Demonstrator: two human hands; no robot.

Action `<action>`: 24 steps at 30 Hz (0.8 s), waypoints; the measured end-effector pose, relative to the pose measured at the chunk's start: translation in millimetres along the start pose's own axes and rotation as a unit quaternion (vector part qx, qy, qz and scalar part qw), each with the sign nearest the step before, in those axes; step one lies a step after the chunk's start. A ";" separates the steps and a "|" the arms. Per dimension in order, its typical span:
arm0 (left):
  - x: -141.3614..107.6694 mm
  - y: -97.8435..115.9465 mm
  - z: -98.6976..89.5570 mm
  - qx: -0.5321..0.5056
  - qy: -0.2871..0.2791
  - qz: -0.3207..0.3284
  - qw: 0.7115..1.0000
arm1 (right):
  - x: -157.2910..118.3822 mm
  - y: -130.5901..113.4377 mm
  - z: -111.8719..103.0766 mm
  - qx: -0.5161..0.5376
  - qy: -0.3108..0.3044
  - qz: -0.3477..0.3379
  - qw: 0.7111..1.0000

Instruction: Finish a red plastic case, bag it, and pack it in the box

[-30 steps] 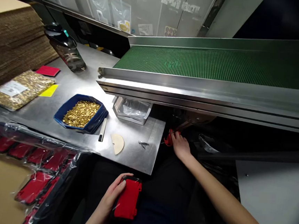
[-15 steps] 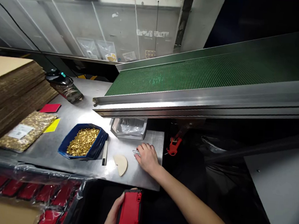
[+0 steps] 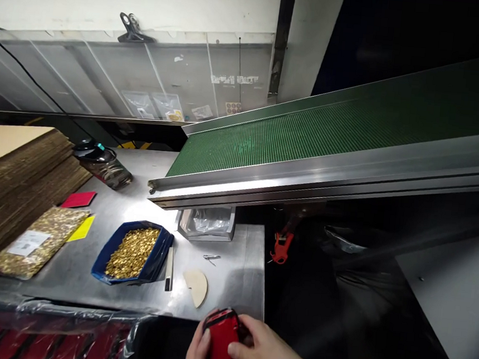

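A red case with black edges (image 3: 224, 346) is held at the bottom centre, just in front of the metal table (image 3: 240, 269). My left hand (image 3: 198, 349) grips its left side. On the right side, my right hand (image 3: 260, 346) holds it too, thumb across the red face. Small metal tweezers or clippers (image 3: 211, 258) lie on the table, touched by neither hand. Nearer to the hands is a cream disc with a notch (image 3: 196, 287). A narrow light bar with a dark end (image 3: 169, 268) lies beside the blue bin (image 3: 105, 246) of gold-coloured pieces (image 3: 133, 252).
A green conveyor (image 3: 268, 140) slopes up to the right over a grey tray (image 3: 206, 224). Stacked cardboard (image 3: 25, 183), a bottle (image 3: 102, 164) and a bag of gold pieces (image 3: 41, 240) stand left. Red cases in plastic (image 3: 40, 346) fill the lower left. An orange-red tool (image 3: 281, 249) hangs right.
My right hand has left the small metal tool on the table and moved down to grasp the red case. The case is now tilted between both hands. The camera view has shifted upward.
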State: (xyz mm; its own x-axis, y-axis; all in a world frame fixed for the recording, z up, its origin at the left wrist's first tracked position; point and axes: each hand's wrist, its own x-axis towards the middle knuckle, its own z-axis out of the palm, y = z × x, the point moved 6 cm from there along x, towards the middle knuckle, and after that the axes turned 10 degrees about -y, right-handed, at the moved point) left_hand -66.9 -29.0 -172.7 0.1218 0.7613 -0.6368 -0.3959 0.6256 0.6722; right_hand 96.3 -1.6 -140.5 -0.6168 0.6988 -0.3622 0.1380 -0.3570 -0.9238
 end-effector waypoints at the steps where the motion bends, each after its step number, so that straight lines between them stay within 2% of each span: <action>1: 8.2 11.4 4.8 0.043 0.005 0.046 0.998 | 1.4 2.3 -5.3 0.031 0.029 -0.009 0.999; 3: 23.3 49.7 12.9 0.178 0.028 0.165 0.970 | 7.7 2.7 -20.8 0.046 0.069 -0.014 0.996; 4: 31.5 73.7 17.5 0.260 0.040 0.219 0.940 | 11.3 1.6 -30.4 0.026 0.087 -0.003 0.996; 6: 53.0 123.7 29.6 0.471 0.073 0.290 0.830 | 16.4 -2.4 -50.5 -0.044 0.131 0.034 0.990; 7: 69.1 145.4 33.5 0.500 0.067 0.300 0.810 | 18.2 -5.3 -58.5 -0.081 0.153 0.052 0.984; 9: 105.5 183.5 41.4 0.528 0.041 0.307 0.791 | 21.3 -11.9 -66.4 -0.130 0.177 0.069 0.973; 12: 157.1 223.0 54.3 0.575 0.016 0.294 0.763 | 22.7 -16.4 -65.4 -0.194 0.203 0.094 0.955; 15: 193.3 242.9 64.5 0.618 -0.005 0.258 0.743 | 16.3 -11.4 -65.5 -0.238 0.235 0.100 0.937; 18: 210.0 253.2 68.4 0.636 -0.016 0.228 0.737 | 1.6 2.3 -72.7 -0.205 0.261 0.041 0.942; 21: 205.7 258.5 68.0 0.621 -0.009 0.231 0.749 | -20.2 22.1 -84.3 -0.169 0.296 0.011 0.940; 24: 176.5 251.9 67.2 0.578 -0.010 0.267 0.771 | -35.7 26.8 -85.0 -0.152 0.286 0.007 0.946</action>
State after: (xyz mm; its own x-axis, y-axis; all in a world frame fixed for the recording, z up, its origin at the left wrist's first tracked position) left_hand -84.0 274.4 -90.4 0.2413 0.9582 -0.1539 0.6793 -0.0535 0.7319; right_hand 187.9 16.6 -162.9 -0.1052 0.9473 -0.3027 0.4130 -0.2353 -0.8798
